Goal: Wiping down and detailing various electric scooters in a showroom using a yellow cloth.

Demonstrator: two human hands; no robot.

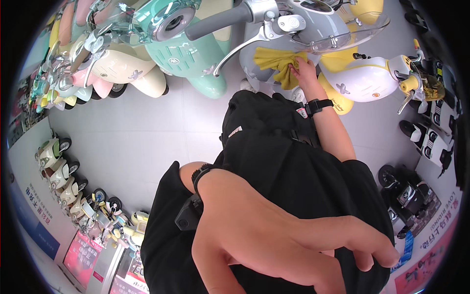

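My right hand (305, 72) grips a bunched yellow cloth (277, 62). The cloth lies against the front body of a grey scooter (319, 22), below its handlebar. A grey rubber grip (220, 22) and a silver brake lever (238, 49) reach out to the left of the cloth. Close to the camera, my left hand (264, 228) is raised in front of my black clothing (271, 161). Its fingers are spread and slightly bent, and no object shows in them; the palm faces away from view. Both wrists carry black straps.
A mint-green scooter (183, 55) and a cream scooter (123, 66) stand to the left. On the right is a white-and-yellow scooter (361, 79). More scooters line the walls, including black ones (407, 194) at lower right. Pale tiled floor (128, 143) lies between them.
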